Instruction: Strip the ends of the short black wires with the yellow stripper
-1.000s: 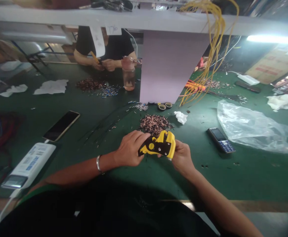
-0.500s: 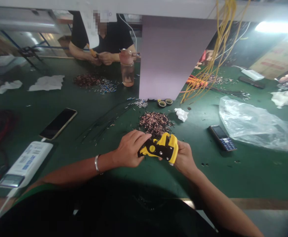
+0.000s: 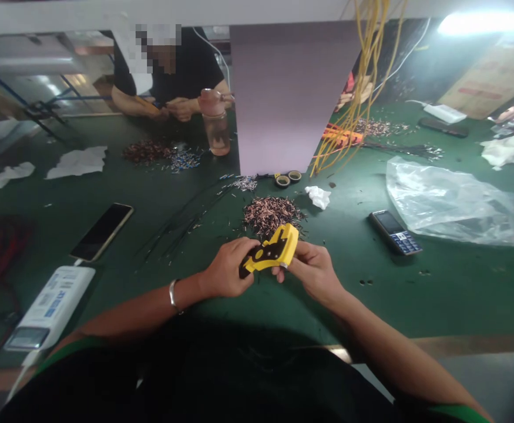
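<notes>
Hand tool, yellow and black (image 3: pixel 278 252), held above the green bench (image 3: pixel 415 305), about midway between its left and right edges and closer to the near edge than to the far one. Your left hand (image 3: pixel 232 270) is closed around the dark handle end. Your right hand (image 3: pixel 316 270) is at the yellow head, its fingers curled beside and beneath it; whether they pinch anything small cannot be told, since the head and the fingers hide the spot.

Handling, by judgement: the body looks rigid, probably metal plates with hard plastic, moderately heavy and not easily broken. Your surest hold is the handle end, well back from the head. The smooth yellow casing may be somewhat slippery, and the moving parts of the head could nip a fingertip. Fine wire, by contrast, would be light and flexible, best taken near its tip.

Surroundings: just beyond the tool lies a pile of short copper-coloured and black pieces (image 3: pixel 269 214). Farther off, near the foot of the upright panel (image 3: pixel 278 94), are two small rolls (image 3: pixel 282 181), with a crumpled white tissue (image 3: pixel 318 197) to their right. Thin black wires (image 3: pixel 181 223) lie left of the pile; a keypad phone (image 3: pixel 395 232) lies towards the right edge, beside a clear plastic bag (image 3: pixel 454 202).
</notes>
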### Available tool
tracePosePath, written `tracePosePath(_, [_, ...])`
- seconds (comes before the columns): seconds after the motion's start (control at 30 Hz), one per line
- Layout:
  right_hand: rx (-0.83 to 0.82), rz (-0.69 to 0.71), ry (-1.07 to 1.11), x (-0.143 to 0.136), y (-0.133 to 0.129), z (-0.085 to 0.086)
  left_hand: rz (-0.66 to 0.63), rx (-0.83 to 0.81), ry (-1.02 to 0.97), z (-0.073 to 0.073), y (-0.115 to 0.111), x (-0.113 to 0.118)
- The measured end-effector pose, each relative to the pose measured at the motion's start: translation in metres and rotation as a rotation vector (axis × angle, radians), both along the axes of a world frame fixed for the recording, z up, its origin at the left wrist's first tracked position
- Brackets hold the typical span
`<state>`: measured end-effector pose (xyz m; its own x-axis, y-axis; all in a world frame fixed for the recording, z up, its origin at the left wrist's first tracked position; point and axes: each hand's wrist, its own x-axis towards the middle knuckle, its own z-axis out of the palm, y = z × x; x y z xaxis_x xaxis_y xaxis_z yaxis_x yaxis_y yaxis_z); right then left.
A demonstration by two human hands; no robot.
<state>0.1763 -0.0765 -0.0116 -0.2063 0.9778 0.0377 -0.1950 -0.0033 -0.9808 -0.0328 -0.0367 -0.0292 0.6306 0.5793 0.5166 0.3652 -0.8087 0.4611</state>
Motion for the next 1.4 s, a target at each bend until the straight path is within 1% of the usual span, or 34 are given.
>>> tracePosePath(0.07, [-0.003, 0.000, -0.020, -0.001, 0.000, 0.005, -0.016, -0.105, -0.013, 0.001, 0.000, 0.000])
tracePosePath(0.13, [-0.005, 0.000, -0.033, -0.002, 0.001, 0.009, -0.047, -0.243, -0.035, 0.003, 0.000, 0.001])
tracePosePath(0.2, [-0.008, 0.000, -0.038, -0.002, 0.001, 0.011, -0.081, -0.377, -0.063, 0.006, 0.000, 0.002])
tracePosePath(0.27, [-0.017, -0.003, -0.040, -0.003, 0.002, 0.010, -0.098, -0.470, -0.095, 0.009, 0.000, 0.004])
tracePosePath(0.5, [-0.037, -0.004, 0.031, -0.007, 0.003, 0.008, -0.144, -0.702, -0.146, 0.013, 0.000, 0.006])
tracePosePath(0.63, [-0.049, -0.013, 0.047, -0.008, 0.003, 0.009, -0.198, -0.773, -0.172, 0.015, 0.000, 0.006])
tracePosePath(0.77, [-0.071, -0.015, 0.059, -0.009, 0.003, 0.010, -0.211, -0.824, -0.189, 0.015, 0.001, 0.005])
tracePosePath(0.87, [-0.065, -0.018, 0.064, -0.009, 0.004, 0.010, -0.195, -0.804, -0.173, 0.014, 0.001, 0.005])
tracePosePath(0.97, [-0.049, -0.021, 0.049, -0.010, 0.003, 0.010, -0.173, -0.728, -0.147, 0.014, 0.001, 0.005])
tracePosePath(1.03, [-0.048, -0.024, 0.026, -0.009, 0.003, 0.010, -0.150, -0.638, -0.139, 0.013, 0.000, 0.005])
tracePosePath(1.1, [-0.060, -0.028, 0.006, -0.008, 0.003, 0.010, -0.120, -0.513, -0.125, 0.011, -0.001, 0.005])
tracePosePath(1.27, [-0.097, -0.027, -0.018, -0.006, 0.002, 0.009, -0.053, -0.195, -0.060, 0.001, -0.002, 0.002])
tracePosePath(1.33, [-0.094, -0.021, -0.014, -0.005, 0.002, 0.007, -0.041, -0.104, -0.053, -0.002, -0.003, 0.001])
tracePosePath(1.4, [-0.088, -0.015, -0.006, -0.005, 0.002, 0.006, -0.031, -0.057, -0.044, -0.004, -0.003, 0.001])
